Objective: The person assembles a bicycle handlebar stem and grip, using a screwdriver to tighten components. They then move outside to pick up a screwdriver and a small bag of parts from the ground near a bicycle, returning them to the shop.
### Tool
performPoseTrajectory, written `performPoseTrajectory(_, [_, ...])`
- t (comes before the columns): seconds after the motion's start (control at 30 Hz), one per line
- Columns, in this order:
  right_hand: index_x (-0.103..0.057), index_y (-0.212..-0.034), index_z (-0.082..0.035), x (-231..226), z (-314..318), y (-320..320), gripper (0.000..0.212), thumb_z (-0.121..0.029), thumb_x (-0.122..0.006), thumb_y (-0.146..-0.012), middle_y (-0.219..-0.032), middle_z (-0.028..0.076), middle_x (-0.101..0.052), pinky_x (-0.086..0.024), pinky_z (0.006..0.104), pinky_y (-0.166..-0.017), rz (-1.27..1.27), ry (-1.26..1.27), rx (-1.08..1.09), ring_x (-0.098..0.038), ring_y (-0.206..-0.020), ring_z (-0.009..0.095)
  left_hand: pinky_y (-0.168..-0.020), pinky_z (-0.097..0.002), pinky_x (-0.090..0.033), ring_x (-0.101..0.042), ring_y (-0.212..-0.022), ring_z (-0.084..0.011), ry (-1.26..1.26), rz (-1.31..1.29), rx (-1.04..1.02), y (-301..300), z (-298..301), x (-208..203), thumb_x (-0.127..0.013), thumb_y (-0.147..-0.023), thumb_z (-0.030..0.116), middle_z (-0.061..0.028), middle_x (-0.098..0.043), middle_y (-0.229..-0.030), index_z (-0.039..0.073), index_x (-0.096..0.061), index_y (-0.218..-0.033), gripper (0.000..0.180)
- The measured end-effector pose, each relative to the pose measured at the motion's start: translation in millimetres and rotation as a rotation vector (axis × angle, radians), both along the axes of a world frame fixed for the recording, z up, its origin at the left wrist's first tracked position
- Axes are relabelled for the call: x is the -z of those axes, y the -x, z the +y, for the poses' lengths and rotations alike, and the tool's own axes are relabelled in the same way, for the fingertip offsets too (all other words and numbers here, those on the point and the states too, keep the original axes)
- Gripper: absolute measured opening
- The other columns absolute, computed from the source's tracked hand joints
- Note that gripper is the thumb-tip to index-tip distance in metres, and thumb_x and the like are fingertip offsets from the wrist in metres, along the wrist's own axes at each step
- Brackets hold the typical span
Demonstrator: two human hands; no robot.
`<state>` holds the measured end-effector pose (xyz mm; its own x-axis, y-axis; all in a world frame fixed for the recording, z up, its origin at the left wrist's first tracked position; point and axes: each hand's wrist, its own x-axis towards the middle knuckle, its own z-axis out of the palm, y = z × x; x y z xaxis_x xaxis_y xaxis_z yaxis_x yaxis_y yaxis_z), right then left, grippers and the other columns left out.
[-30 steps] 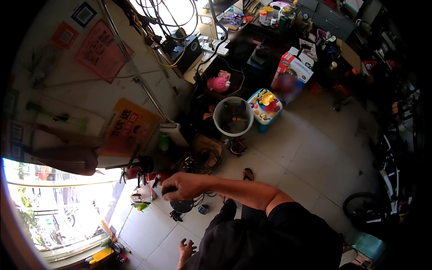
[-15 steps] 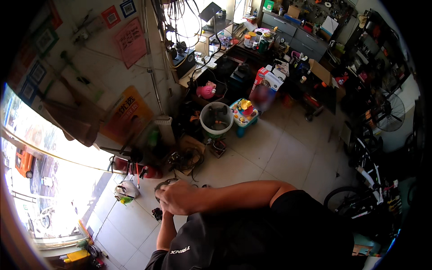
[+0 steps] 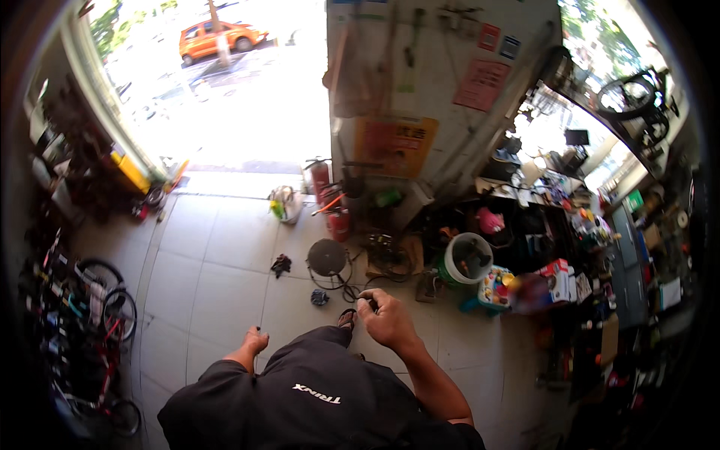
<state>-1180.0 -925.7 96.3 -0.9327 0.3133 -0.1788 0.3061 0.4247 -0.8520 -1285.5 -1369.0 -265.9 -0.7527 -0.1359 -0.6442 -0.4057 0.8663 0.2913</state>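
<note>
My right hand (image 3: pixel 384 321) is held out in front of my body, its fingers curled and pinched around something small and dark that I cannot make out. Lower and to the left, beside my dark shirt, is my left hand (image 3: pixel 256 341); it is small and foreshortened, and its grip is unclear. Past my hands stands a low round stool (image 3: pixel 328 257) with a dark seat. A dark crumpled rag (image 3: pixel 320 298) lies on the tiles by its legs, and another dark bundle (image 3: pixel 281 265) sits further left.
Red fire extinguishers (image 3: pixel 337 223) and a white bag (image 3: pixel 285 205) stand near the doorway. To the right are a white bucket (image 3: pixel 468 259), a toy table (image 3: pixel 495 288) and a cluttered bench. Bicycles (image 3: pixel 105 322) line the left side. A black cable (image 3: pixel 379 282) crosses the floor.
The view has swung toward the doorway, bringing the stool and left-hand bicycles into sight. My hands, together before, are now apart, with the right one ahead of the left.
</note>
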Motion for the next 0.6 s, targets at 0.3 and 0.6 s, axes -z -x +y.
performPoseTrajectory(0.3, [-0.074, -0.114, -0.002, 45.6, -69.4, 45.8, 0.034, -0.029, -0.067, -0.094, -0.103, 0.017, -0.077, -0.057, 0.0357, -0.084, -0.084, -0.132, -0.184, -0.075, -0.093, 0.026, -0.097, -0.0447, -0.056, -0.071, -0.108, -0.0386, -0.175, 0.353, -0.368, -4.1, -95.1, 6.2, -0.070, -0.093, 0.030, -0.0249, -0.073, -0.114, 0.002, -0.055, -0.140, 0.057])
performPoseTrajectory(0.6, [-0.077, -0.102, 0.002, 205.3, -139.7, 131.4, 0.040, -0.032, -0.065, -0.086, -0.103, 0.024, -0.076, -0.058, 0.0409, -0.087, -0.621, -0.378, -0.392, -0.074, -0.100, 0.036, -0.093, -0.0425, -0.056, -0.073, -0.100, -0.0350, -0.147, 0.449, -0.577, -35.2, -251.3, -11.4, -0.070, -0.092, 0.027, -0.0243, -0.074, -0.107, 0.000, -0.056, -0.137, 0.054])
